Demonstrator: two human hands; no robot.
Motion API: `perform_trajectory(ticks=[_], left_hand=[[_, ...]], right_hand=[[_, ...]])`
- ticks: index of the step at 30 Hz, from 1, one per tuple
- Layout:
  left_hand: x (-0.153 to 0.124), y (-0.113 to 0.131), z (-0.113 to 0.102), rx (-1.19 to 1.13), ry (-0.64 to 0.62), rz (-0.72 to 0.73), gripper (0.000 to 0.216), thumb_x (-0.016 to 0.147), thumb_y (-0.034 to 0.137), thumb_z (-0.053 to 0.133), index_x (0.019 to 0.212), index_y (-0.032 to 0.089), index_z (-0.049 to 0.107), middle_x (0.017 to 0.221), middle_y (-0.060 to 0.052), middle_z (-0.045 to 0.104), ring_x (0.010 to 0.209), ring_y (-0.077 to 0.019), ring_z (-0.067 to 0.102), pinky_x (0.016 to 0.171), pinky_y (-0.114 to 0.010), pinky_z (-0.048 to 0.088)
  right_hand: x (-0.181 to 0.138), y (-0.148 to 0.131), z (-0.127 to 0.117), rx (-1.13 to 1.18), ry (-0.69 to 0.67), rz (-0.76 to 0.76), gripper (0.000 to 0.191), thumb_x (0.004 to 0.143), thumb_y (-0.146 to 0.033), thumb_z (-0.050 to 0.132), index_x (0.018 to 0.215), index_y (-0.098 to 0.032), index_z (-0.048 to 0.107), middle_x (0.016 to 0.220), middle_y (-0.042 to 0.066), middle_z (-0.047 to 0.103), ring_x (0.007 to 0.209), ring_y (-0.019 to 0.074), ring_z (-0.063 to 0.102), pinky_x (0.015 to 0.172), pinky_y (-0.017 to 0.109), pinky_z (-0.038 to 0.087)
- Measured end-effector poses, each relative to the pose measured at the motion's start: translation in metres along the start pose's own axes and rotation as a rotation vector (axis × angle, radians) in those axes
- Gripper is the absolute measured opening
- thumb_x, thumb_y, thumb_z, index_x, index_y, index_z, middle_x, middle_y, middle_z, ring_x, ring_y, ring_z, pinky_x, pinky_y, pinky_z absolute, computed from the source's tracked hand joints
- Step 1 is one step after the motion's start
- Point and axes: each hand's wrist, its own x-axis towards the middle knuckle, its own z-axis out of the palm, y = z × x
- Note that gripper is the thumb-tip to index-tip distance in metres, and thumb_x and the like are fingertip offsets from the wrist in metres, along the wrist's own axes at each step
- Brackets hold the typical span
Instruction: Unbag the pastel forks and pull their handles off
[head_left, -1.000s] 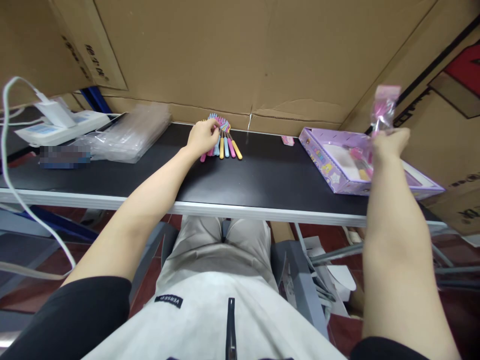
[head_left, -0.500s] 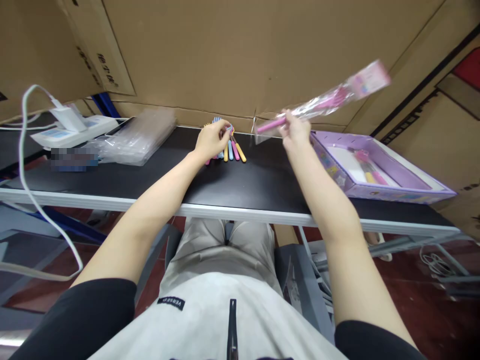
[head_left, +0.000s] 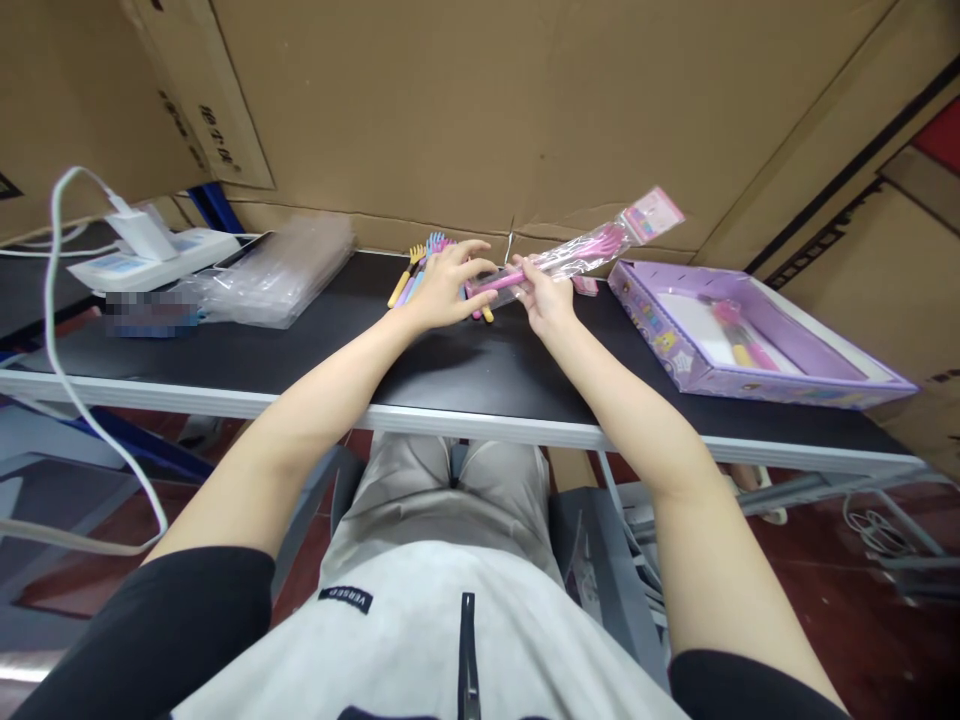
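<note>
Aslant over the bench (head_left: 502,375), a bagged pink utensil (head_left: 600,244) is pinched in my right hand (head_left: 547,296); my left hand (head_left: 444,286) spreads open around its handle end, above colorful loose utensils (head_left: 400,287), left of a purple box (head_left: 651,318).

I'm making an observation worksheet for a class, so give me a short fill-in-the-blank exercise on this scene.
1. The right hand holds a clear packet with a ______ utensil inside.
2. The left hand partly hides loose utensils lying on the ______-coloured tabletop.
3. The inside walls of the open box are ______ in colour.
4. Clear plastic bags, near the power strip, lie to the ______ of the loose utensils.

Missing words: pink; black; purple; left.
</note>
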Motion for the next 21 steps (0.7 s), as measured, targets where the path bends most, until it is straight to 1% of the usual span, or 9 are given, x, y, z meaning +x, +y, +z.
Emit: perform_trajectory(ticks=[2, 4, 5, 8, 11, 14, 17, 21], left_hand=[[-0.001, 0.002, -0.001, 0.016, -0.016, -0.002, 0.024, 0.093, 0.044, 0.063, 0.097, 0.023, 0.074, 0.144, -0.013, 0.061, 0.135, -0.0362, 0.051, 0.114, -0.056, 0.033], [-0.001, 0.001, 0.000, 0.039, -0.017, -0.043, 0.022, 0.093, 0.039, 0.061, 0.085, 0.021, 0.072, 0.138, -0.013, 0.064, 0.133, -0.0372, 0.052, 0.115, -0.059, 0.029], [-0.001, 0.000, 0.000, 0.049, -0.011, -0.069, 0.020, 0.092, 0.036, 0.062, 0.083, 0.021, 0.071, 0.136, -0.013, 0.065, 0.132, -0.0377, 0.052, 0.115, -0.060, 0.028], [0.000, -0.002, 0.000, 0.059, 0.014, -0.119, 0.010, 0.086, 0.032, 0.067, 0.086, 0.022, 0.070, 0.139, -0.013, 0.065, 0.133, -0.0392, 0.050, 0.114, -0.061, 0.029], [0.000, -0.003, -0.003, 0.049, 0.011, -0.128, 0.010, 0.084, 0.030, 0.070, 0.091, 0.023, 0.070, 0.144, -0.012, 0.062, 0.135, -0.0399, 0.048, 0.112, -0.060, 0.031], [0.000, -0.003, -0.004, 0.033, -0.002, -0.127, 0.008, 0.086, 0.026, 0.066, 0.092, 0.023, 0.071, 0.143, -0.012, 0.063, 0.136, -0.0386, 0.049, 0.112, -0.059, 0.031], [0.001, -0.004, -0.004, 0.012, 0.012, -0.131, 0.013, 0.089, 0.022, 0.061, 0.094, 0.023, 0.074, 0.141, -0.010, 0.065, 0.136, -0.0368, 0.050, 0.112, -0.059, 0.032], [0.004, -0.006, -0.003, -0.023, 0.074, -0.147, 0.012, 0.090, 0.030, 0.067, 0.091, 0.023, 0.077, 0.135, -0.009, 0.068, 0.130, -0.0355, 0.054, 0.112, -0.058, 0.035]], right_hand=[[0.000, 0.000, 0.000, 0.007, 0.004, -0.020, 0.024, 0.088, -0.029, 0.078, 0.101, -0.024, 0.058, 0.094, -0.002, 0.076, 0.103, 0.0160, 0.077, 0.099, 0.039, 0.061], [0.002, -0.002, -0.001, 0.022, 0.008, -0.045, 0.028, 0.088, -0.036, 0.078, 0.105, -0.024, 0.059, 0.098, 0.000, 0.077, 0.105, 0.0176, 0.076, 0.098, 0.040, 0.062], [0.004, -0.003, -0.002, 0.027, 0.008, -0.053, 0.030, 0.088, -0.038, 0.079, 0.106, -0.024, 0.060, 0.100, 0.001, 0.077, 0.107, 0.0186, 0.076, 0.098, 0.041, 0.062], [0.008, -0.005, -0.004, 0.036, -0.001, -0.052, 0.033, 0.084, -0.038, 0.082, 0.105, -0.023, 0.061, 0.105, 0.004, 0.076, 0.112, 0.0209, 0.075, 0.097, 0.041, 0.063], [0.010, -0.005, -0.006, 0.044, -0.005, -0.038, 0.033, 0.083, -0.037, 0.083, 0.102, -0.022, 0.061, 0.107, 0.005, 0.076, 0.113, 0.0220, 0.074, 0.097, 0.043, 0.063], [0.010, -0.005, -0.006, 0.052, 0.001, -0.027, 0.032, 0.085, -0.039, 0.082, 0.099, -0.021, 0.059, 0.108, 0.006, 0.076, 0.115, 0.0224, 0.073, 0.098, 0.045, 0.062], [0.009, -0.006, -0.005, 0.067, 0.001, -0.015, 0.030, 0.086, -0.038, 0.081, 0.095, -0.021, 0.057, 0.108, 0.007, 0.076, 0.116, 0.0222, 0.072, 0.099, 0.044, 0.062], [0.006, -0.008, -0.003, 0.059, -0.015, -0.006, 0.030, 0.086, -0.038, 0.080, 0.094, -0.021, 0.057, 0.107, 0.007, 0.076, 0.121, 0.0230, 0.070, 0.101, 0.045, 0.061]])
